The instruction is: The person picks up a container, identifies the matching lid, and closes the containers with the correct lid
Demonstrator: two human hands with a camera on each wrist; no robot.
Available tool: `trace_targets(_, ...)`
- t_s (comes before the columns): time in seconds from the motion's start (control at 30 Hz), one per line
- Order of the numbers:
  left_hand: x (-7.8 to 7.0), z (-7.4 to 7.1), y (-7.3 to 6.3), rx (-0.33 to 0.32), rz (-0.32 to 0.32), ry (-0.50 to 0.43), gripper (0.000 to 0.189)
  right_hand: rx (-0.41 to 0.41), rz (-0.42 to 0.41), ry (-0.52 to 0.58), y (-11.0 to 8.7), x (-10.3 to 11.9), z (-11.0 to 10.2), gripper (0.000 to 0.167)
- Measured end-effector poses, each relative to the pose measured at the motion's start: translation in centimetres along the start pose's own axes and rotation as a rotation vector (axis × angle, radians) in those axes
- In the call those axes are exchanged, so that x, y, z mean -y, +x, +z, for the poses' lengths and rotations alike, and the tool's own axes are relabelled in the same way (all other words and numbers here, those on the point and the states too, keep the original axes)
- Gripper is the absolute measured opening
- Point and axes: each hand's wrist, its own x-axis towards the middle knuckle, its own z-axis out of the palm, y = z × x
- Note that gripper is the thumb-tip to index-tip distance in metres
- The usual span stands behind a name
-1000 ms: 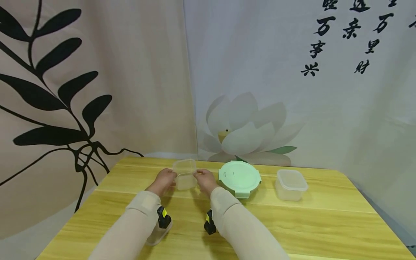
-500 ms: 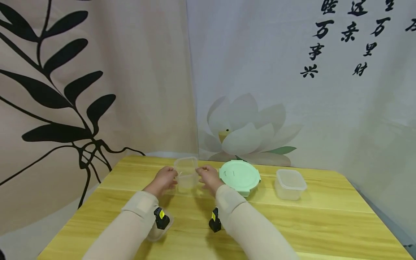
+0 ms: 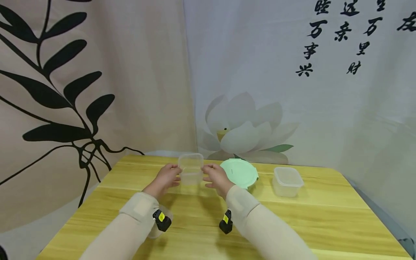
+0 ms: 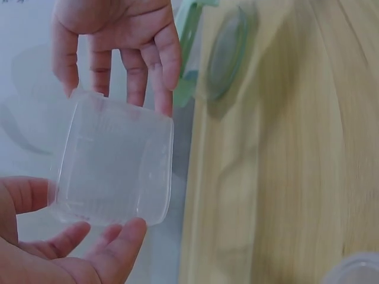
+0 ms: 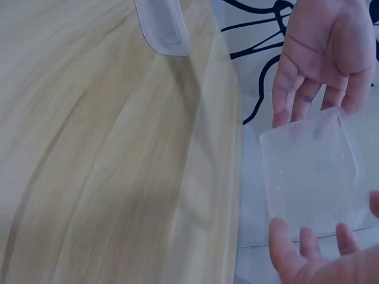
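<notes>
A clear plastic food container point(image 3: 191, 174) is held up over the far part of the table, tilted with its bottom showing in the wrist views. My left hand point(image 3: 165, 179) grips its left side with thumb and fingertips. On the opposite side, my right hand point(image 3: 218, 177) holds it the same way. In the left wrist view the container point(image 4: 115, 160) is spanned between my left hand point(image 4: 65, 248) below and my right hand point(image 4: 118, 41) above. The right wrist view has my right hand point(image 5: 325, 260) below the container point(image 5: 314, 171). No contents show in it.
A clear plastic lid point(image 3: 168, 213) lies flat on the wooden table point(image 3: 292, 227), partly hidden by my left sleeve. Right of my right hand stands a round container with a mint-green clip lid point(image 3: 239, 172). Farther right is a lidded clear square container point(image 3: 287, 181). A printed curtain hangs behind.
Both hands have carried the clear container slightly right and upward, still holding it from both sides. The right forearm has swung outward to the right. The other containers stay in place.
</notes>
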Motion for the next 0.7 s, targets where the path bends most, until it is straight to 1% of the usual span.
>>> trace_targets(0.27, -0.5, 0.9, -0.8, 0.036, 0.026, -0.011, 0.047, 0.002, -0.017, 0.031, -1.7, 0.6, -1.1, 0.044)
trace_targets(0.4, -0.6, 1.5, -1.2, 0.05, 0.057, 0.008, 0.047, -0.016, -0.018, 0.049, -2.7, 1.0, -1.6, 0.044)
trace_targets(0.57, -0.8, 2.2, -1.8, 0.053, 0.093, 0.041, 0.044, -0.03, -0.017, 0.032, -3.7, 1.3, -2.4, 0.044)
trace_targets(0.7, -1.1, 2.8, -2.4, 0.07, 0.118, 0.059, 0.043, -0.038, -0.017, 0.023, -4.4, 1.5, -3.2, 0.044)
